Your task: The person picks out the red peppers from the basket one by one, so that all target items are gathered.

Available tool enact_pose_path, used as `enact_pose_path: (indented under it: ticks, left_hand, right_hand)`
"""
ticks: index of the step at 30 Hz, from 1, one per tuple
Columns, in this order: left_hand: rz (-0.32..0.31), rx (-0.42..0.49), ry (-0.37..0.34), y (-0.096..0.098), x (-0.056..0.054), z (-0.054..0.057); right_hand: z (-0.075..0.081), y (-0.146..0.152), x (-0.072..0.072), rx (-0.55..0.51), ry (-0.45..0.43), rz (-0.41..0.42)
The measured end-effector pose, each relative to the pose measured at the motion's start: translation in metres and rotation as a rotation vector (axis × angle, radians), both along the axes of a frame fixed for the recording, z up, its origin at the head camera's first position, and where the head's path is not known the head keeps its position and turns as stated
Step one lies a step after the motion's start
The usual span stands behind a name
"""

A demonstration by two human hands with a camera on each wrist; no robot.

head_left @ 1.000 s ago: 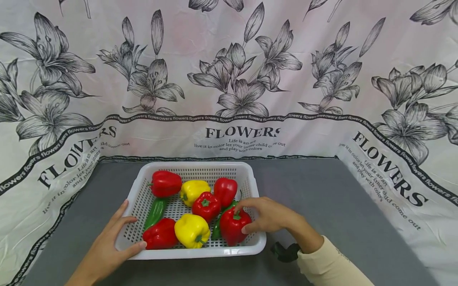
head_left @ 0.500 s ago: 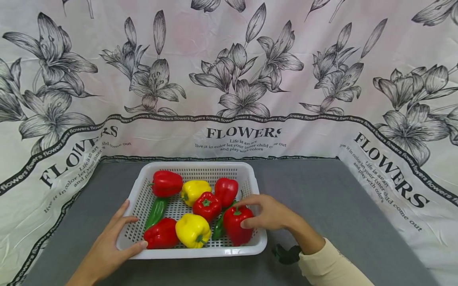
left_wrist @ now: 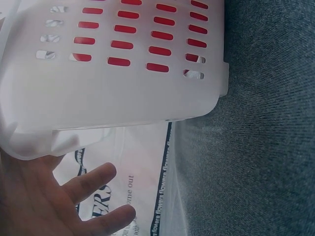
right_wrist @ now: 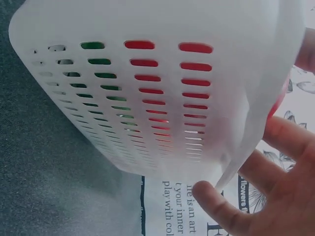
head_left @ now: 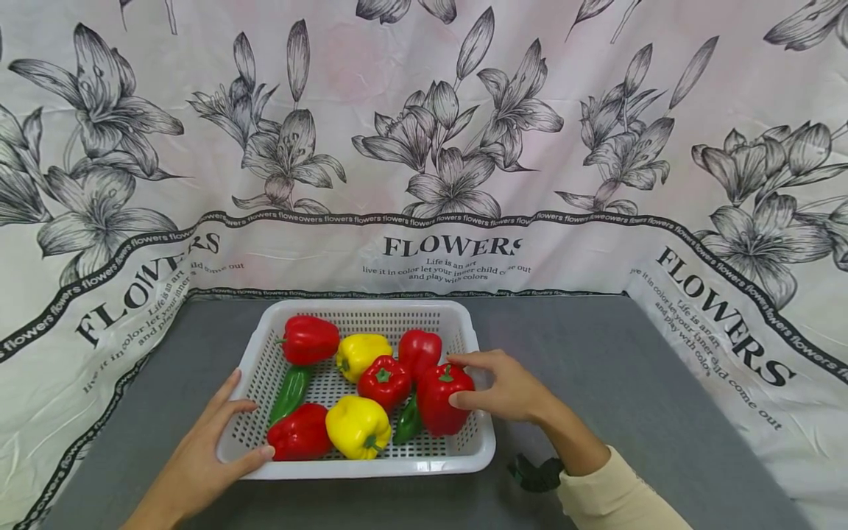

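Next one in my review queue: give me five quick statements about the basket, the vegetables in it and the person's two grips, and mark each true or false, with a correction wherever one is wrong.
1. The right grip has its thumb on a red pepper. True.
2. Exactly two yellow peppers are in the white basket. True.
3. The left grip is holding a yellow pepper. False: it is at the basket's left end and holds no yellow pepper.
4. Only two red peppers are visible. False: five show in the head view.
5. A long green vegetable lies between the two red peppers nearest the basket's left end. True.
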State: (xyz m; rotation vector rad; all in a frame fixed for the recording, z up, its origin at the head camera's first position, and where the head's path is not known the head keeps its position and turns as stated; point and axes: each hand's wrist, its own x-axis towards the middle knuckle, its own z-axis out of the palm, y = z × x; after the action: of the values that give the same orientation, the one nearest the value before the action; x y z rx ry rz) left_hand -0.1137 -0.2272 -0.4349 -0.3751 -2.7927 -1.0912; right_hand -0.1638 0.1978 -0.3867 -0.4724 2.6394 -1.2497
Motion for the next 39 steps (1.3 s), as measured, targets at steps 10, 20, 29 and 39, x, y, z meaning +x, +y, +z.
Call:
enact_pose_path:
  ticks: [10, 20, 29, 39]
  left_hand:
    - [0.006, 0.005, -0.027, 0.001, 0.000, 0.001]
    - [0.005, 0.013, -0.033, 0.001, -0.001, 0.000]
    - [0.009, -0.002, -0.050, 0.002, -0.001, -0.001]
    - [0.009, 0.004, -0.032, 0.002, 0.000, 0.000]
  right_hand:
    - [0.000, 0.003, -0.001, -0.023, 0.069, -0.158]
    - [0.007, 0.009, 0.000, -0.195, 0.159, -0.132]
    - [0.011, 0.011, 0.002, -0.302, 0.112, -0.163]
    - [0.009, 0.016, 0.001, -0.384, 0.111, -0.233]
